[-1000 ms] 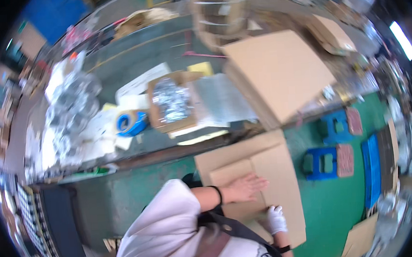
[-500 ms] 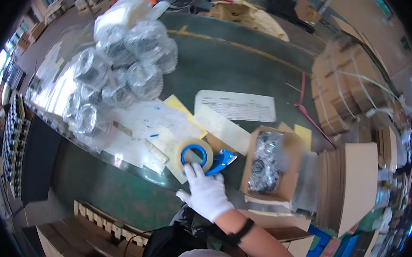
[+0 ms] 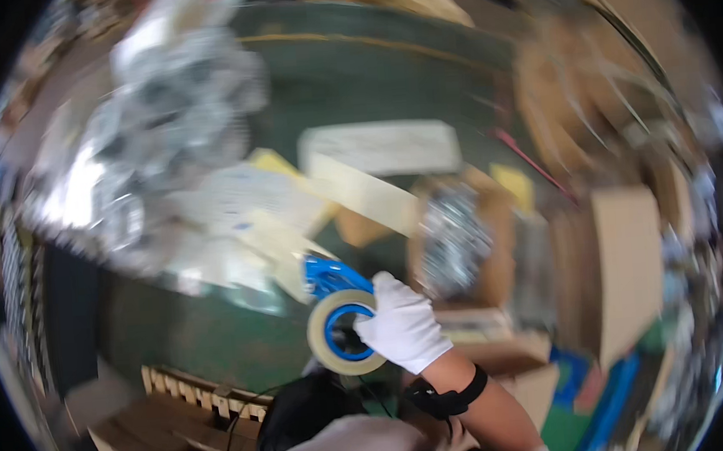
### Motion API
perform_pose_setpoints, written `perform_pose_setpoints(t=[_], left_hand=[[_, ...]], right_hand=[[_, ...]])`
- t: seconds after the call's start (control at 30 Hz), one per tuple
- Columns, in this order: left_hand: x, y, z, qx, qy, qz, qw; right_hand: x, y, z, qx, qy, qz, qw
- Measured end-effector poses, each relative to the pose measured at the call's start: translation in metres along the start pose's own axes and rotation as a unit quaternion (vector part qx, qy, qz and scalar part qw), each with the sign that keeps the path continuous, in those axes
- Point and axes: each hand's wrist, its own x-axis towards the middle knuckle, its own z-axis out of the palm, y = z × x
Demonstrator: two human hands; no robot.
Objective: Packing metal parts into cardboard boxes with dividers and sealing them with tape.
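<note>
My right hand [image 3: 403,323], in a white glove, grips a blue tape dispenser [image 3: 331,276] by its side. A wide roll of tan packing tape [image 3: 321,336] sits on the dispenser's blue hub. Dispenser and roll are held in front of me at the near edge of the table. Just beyond my hand, to the right, an open cardboard box [image 3: 498,254] holds something in shiny clear wrap [image 3: 456,240]; what it is, I cannot make out. My left hand does not show.
Plastic-wrapped bundles [image 3: 184,87] are heaped at the far left of the green table [image 3: 350,67]. Papers [image 3: 381,147] lie across its middle. Flat cardboard [image 3: 628,265] stands at the right, beside strapped cartons [image 3: 565,85]. More cartons [image 3: 150,437] are at lower left.
My right hand has picked the tape dispenser up off the papers and brought it nearer to me, turned round. The view has shifted and is blurred.
</note>
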Motion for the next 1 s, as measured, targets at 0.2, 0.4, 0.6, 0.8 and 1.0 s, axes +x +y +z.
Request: perform_pose_setpoints(t=[0.2, 0.4, 0.6, 0.8, 1.0], left_hand=[[0.002, 0.292, -0.017, 0.035, -0.036, 0.293, 0.955], [-0.017, 0.402, 0.001, 0.099, 0.000, 0.383, 0.919], [-0.018, 0.417, -0.014, 0.068, 0.070, 0.375, 0.922], [-0.048, 0.475, -0.039, -0.566, -0.338, 0.024, 0.752], [-0.062, 0.463, -0.077, -0.584, -0.469, 0.024, 0.662]], right_hand=[[-0.247, 0.077, -0.137, 0.116, 0.234, 0.089, 0.961], [-0.461, 0.184, -0.056, 0.093, 0.285, 0.352, 0.887], [-0.521, 0.260, 0.109, -0.007, 0.381, 0.404, 0.832], [-0.535, 0.260, 0.131, -0.007, 0.425, 0.332, 0.842], [-0.539, 0.255, 0.124, 0.004, 0.416, 0.330, 0.847]])
